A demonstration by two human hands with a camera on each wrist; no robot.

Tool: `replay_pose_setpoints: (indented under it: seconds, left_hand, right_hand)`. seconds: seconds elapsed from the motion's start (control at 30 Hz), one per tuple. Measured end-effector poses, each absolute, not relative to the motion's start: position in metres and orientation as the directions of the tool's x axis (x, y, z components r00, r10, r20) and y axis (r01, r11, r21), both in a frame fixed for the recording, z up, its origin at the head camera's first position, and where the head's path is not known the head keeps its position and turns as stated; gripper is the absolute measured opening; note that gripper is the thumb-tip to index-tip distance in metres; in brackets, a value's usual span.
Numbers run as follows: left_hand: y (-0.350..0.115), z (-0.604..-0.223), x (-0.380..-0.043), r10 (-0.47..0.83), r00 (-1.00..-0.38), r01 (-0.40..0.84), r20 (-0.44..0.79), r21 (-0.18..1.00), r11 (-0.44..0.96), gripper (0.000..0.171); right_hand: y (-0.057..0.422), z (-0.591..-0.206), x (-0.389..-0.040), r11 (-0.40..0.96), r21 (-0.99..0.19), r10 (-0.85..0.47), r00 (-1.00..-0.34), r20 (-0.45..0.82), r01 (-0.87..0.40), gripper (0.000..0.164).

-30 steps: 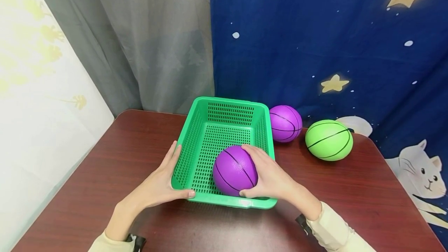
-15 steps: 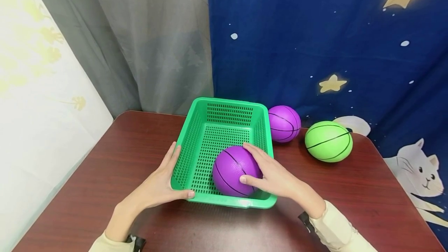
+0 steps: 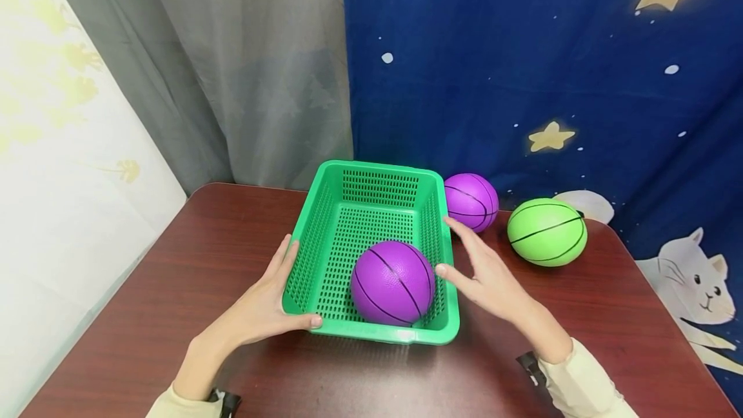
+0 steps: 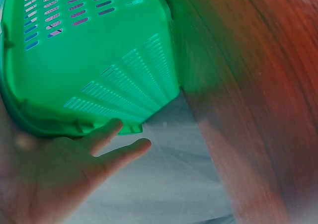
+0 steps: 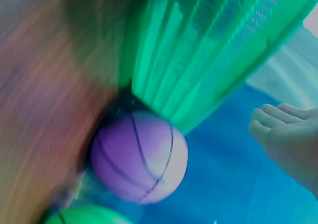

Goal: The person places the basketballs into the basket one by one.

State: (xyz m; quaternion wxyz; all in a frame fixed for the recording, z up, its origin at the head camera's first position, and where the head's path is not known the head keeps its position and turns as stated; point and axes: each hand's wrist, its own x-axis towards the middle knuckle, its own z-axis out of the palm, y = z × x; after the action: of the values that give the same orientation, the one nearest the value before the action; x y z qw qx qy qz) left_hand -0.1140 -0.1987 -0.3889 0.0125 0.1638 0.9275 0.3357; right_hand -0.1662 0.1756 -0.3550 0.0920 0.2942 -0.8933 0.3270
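A green perforated plastic basket point(image 3: 331, 237) stands on the table. In its near right corner rests a purple toy basketball point(image 3: 392, 284). My left hand point(image 3: 258, 311) spans the basket's near left corner, its thumb on the front rim and its straight fingers along the left side; the left wrist view shows these fingers point(image 4: 126, 152) extended beside the rim. My right hand point(image 3: 493, 279) is at the basket's right rim with fingers spread, apart from the ball and holding nothing. In the right wrist view it appears at the right edge, and whether it touches the rim cannot be told.
A second purple basketball point(image 3: 471, 202) sits behind the basket's right side, partly hidden by it. Farther right lies a light green basketball point(image 3: 547, 232). The brown table point(image 3: 232, 231) ends at grey and blue curtains point(image 3: 493, 82).
My right hand has let go of the purple basketball and moved right, out to the basket's right rim. The ball stays in the basket. My left hand keeps its place at the corner.
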Motion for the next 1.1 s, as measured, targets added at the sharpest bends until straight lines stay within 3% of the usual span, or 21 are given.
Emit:
replay_pose_setpoints:
  seconds: [0.4,0.63,1.1]
  left_hand:
    - [-0.199,-0.39,-0.115,0.309,-0.946,0.298,0.094,0.624,0.723,0.122]
    - [-0.199,-0.389,-0.114,0.307,-0.948,0.293,0.089,0.625,0.723,0.122]
    - [-0.199,-0.389,-0.114,0.308,-0.948,0.289,0.083,0.631,0.72,0.121]
  right_hand:
    - [0.241,-0.352,-0.184,0.754,-0.524,-0.165,-0.886,0.434,-0.397,0.087]
    - [0.275,-0.359,-0.196,0.803,-0.518,0.008,-0.863,0.505,-0.295,0.095]
    - [0.309,-0.383,-0.211,0.817,-0.552,0.132,-0.875,0.465,-0.17,0.111]
